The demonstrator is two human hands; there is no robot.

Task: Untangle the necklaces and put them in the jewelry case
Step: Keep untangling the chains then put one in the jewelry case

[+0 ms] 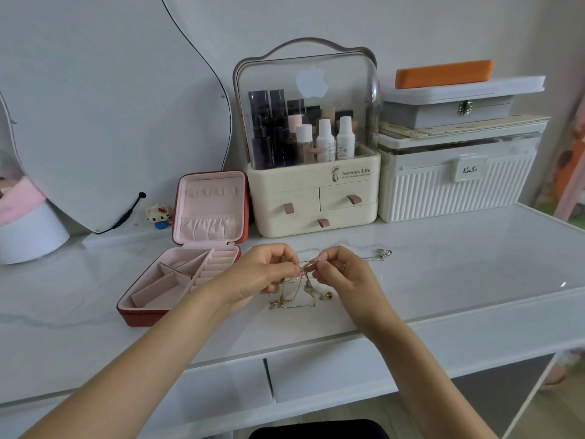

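Tangled gold necklaces dangling onto table, beside open, pink-lined red jewelry case.

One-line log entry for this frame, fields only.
phase: untangling | left hand: pinching tangled necklaces | right hand: pinching same | jewelry case: open, no necklace seen

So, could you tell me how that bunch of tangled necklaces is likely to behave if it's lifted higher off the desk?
The tangled necklaces would probably stay floppy: the chains already sag from both hands' pinch to the desk. They look thin, so likely light. Snagged loops may tighten if the left hand and right hand pull apart.
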